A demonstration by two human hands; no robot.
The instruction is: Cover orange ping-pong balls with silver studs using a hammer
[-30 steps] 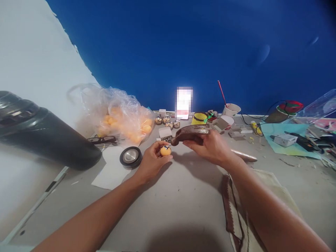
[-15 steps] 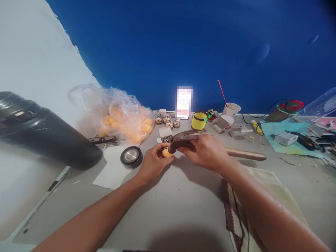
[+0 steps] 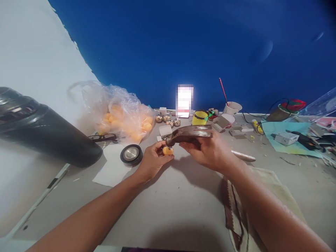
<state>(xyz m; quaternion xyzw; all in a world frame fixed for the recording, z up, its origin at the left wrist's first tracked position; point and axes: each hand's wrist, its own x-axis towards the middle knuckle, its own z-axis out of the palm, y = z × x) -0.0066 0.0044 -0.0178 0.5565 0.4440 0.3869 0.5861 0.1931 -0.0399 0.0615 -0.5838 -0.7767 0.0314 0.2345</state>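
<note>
1 orange ball (image 3: pixel 168 151) sits at the tabletop's (image 3: pixel 168 210) middle, pinched in the left hand's (image 3: pixel 155 159) grip. The right hand's (image 3: pixel 210 148) grip is closed around a hammer (image 3: pixel 189 134), its head just above the ball.

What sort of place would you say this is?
Probably a small craft workspace: a claw hammer over an orange ball, a clear bag of similar balls, and a small open box of metal pieces.

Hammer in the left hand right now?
No, the right hand grips the hammer, while the left hand holds an orange ball.
</note>
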